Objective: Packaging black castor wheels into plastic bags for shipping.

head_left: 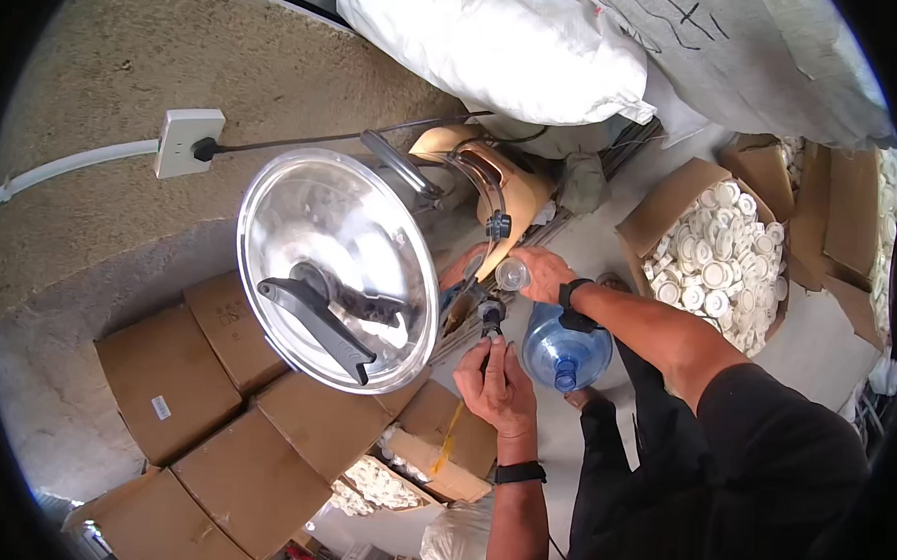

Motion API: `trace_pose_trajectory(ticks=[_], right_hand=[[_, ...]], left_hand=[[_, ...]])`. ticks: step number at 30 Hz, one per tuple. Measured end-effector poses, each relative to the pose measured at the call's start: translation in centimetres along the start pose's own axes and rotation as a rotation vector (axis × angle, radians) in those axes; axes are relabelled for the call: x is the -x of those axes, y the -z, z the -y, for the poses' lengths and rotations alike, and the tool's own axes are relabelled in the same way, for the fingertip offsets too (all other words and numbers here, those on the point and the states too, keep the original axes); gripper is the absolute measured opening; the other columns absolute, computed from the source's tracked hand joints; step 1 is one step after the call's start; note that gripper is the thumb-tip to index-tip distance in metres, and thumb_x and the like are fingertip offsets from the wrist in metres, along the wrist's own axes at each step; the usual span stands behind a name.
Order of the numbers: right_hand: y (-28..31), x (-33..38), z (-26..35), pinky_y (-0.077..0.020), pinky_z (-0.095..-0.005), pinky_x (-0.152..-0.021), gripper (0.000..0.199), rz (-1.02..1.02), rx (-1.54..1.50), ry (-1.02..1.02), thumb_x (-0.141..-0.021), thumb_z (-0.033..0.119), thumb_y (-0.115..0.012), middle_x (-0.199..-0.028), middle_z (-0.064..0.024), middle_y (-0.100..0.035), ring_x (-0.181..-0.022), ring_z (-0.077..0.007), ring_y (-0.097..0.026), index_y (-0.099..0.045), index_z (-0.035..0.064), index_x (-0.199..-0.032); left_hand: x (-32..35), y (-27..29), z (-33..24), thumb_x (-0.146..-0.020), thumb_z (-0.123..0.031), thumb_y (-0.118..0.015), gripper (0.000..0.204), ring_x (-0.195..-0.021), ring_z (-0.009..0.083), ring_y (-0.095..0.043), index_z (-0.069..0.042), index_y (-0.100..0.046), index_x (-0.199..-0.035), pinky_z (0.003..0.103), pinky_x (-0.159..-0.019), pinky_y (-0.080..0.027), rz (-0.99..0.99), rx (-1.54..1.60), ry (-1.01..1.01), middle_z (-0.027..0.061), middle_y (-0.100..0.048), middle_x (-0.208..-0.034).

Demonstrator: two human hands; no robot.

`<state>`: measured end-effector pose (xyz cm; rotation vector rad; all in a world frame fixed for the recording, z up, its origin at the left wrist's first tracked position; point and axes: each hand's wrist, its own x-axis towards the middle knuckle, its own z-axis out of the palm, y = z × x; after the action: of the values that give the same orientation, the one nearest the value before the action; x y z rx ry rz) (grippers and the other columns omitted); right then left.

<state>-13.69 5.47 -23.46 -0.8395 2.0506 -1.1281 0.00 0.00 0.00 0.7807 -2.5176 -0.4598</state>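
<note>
My left hand [499, 387] is closed, its fingertips pinching a small black fitting [490, 317] with a dark shaft. Just above and to the right, my right hand [544, 272] is closed round a small clear round cup-like piece [512, 274]. Both hands work close to a beige curved housing [517, 198] that carries a metal handle and dark tubes with a black connector [498, 225]. Its lower end is partly covered by my hands. To their left, a large shiny metal pot lid [271, 212] with a black handle [316, 324] fills much of the view.
Beneath my right forearm stands a blue water jug [566, 345]. Brown cartons [169, 383] are stacked at lower left. An open box on the right holds many white round parts [715, 252]. White sacks [499, 42] lie at the top; a wall socket [187, 143] has a cord plugged in.
</note>
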Motion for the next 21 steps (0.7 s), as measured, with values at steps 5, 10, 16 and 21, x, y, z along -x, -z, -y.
trace_pose_trajectory(ticks=[5, 10, 16, 21], right_hand=[[-0.1, 0.2, 0.3, -0.0515, -0.0476, -0.112, 0.077, -0.010, 0.003, 0.003, -0.078, 0.015, -0.090, -0.135, -0.0208, -0.067, -0.129, -0.0420, -0.064, -0.057, 0.0088, -0.147], [0.3, -0.1, 1.8, -0.0520, -0.0476, -0.111, 0.074, -0.051, -0.023, 0.022, -0.077, 0.014, -0.090, -0.134, -0.0208, -0.067, -0.128, -0.0424, -0.064, -0.058, 0.0071, -0.144], [1.4, 0.3, 3.1, -0.0523, -0.0489, -0.110, 0.070, -0.037, -0.031, 0.003, -0.077, 0.012, -0.089, -0.133, -0.0211, -0.068, -0.128, -0.0430, -0.064, -0.060, 0.0080, -0.141], [3.4, 1.6, 4.0, -0.0520, -0.0499, -0.110, 0.066, -0.101, -0.078, 0.067, -0.077, 0.011, -0.086, -0.132, -0.0218, -0.068, -0.127, -0.0435, -0.064, -0.062, 0.0087, -0.139]], left_hand=[[0.0, 0.4, -0.3, -0.086, 0.001, -0.086, 0.033, -0.106, 0.0322, -0.069, -0.009, -0.081, -0.117, 0.044, -0.091, -0.055, 0.010, -0.007, 0.018, 0.0084, -0.073, -0.118], [-0.7, 0.8, -0.5, -0.086, 0.001, -0.087, 0.031, -0.107, 0.0319, -0.069, -0.008, -0.082, -0.115, 0.044, -0.092, -0.055, 0.016, -0.016, 0.019, 0.0090, -0.074, -0.117], [-1.5, 1.3, -1.4, -0.087, 0.002, -0.084, 0.026, -0.104, 0.0317, -0.068, -0.006, -0.082, -0.112, 0.043, -0.090, -0.058, 0.057, -0.053, 0.005, 0.0105, -0.074, -0.114], [-3.3, 1.7, -2.1, -0.091, -0.005, -0.083, 0.021, -0.105, 0.0336, -0.068, -0.006, -0.082, -0.112, 0.045, -0.092, -0.056, 0.103, -0.071, -0.009, 0.0118, -0.075, -0.115]])
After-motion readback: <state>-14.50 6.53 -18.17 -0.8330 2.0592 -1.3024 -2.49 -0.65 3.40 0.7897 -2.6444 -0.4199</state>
